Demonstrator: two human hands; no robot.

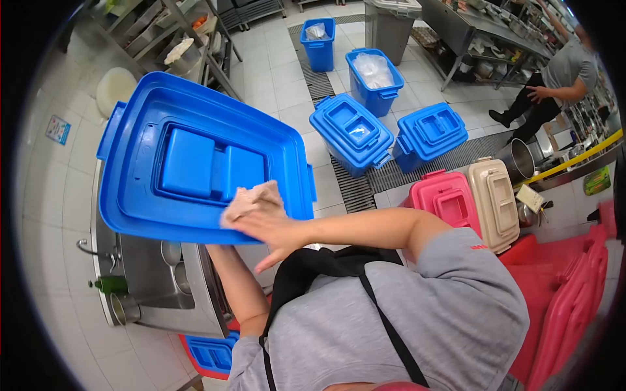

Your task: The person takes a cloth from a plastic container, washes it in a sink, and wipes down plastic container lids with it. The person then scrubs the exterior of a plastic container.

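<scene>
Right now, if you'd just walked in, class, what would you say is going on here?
A person's right hand has a cloth on a blue lid, apparently wiping it. The left arm reaches under the lid, its hand hidden. A sink shows below. On the floor, two blue bins have covers; two more stand open.

White tile floor [277, 78], long metal grate [352, 189] set in it. Four blue bins [319, 57] standing there, near one side, two with lids on, two with clear bags [373, 70] inside. Big grey bin [388, 36] behind. Pink bin [450, 202] and cream bin [497, 208] side by side, bottoms hidden. Metal sink [140, 264]: big spoons [171, 253] lying in it.
</scene>
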